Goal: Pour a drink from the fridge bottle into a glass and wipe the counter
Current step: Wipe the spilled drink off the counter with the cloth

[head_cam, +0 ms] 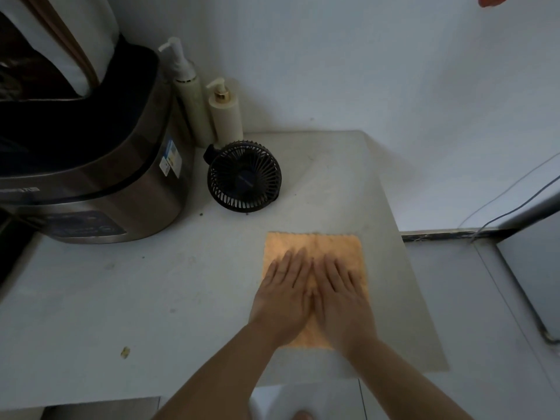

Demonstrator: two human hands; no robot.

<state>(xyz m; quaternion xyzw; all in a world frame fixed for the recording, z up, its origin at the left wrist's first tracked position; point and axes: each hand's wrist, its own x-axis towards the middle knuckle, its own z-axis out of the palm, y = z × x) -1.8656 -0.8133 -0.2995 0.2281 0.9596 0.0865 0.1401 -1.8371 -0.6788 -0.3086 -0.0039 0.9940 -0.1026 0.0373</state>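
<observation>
No writing can be read. The cooker (100, 177) carries a blue-and-white sticker (171, 159), pale lettering on its band and markings on its control panel (85, 227), all too blurred; the fan (245, 176) hub mark too.

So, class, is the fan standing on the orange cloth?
No, the fan stands on the bare counter, apart from the cloth, which has only the left hand and right hand flat on it.

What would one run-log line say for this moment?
stage: counter wipe | orange cloth: spread on counter | left hand, right hand: flat on it | nearby: small black fan
</observation>
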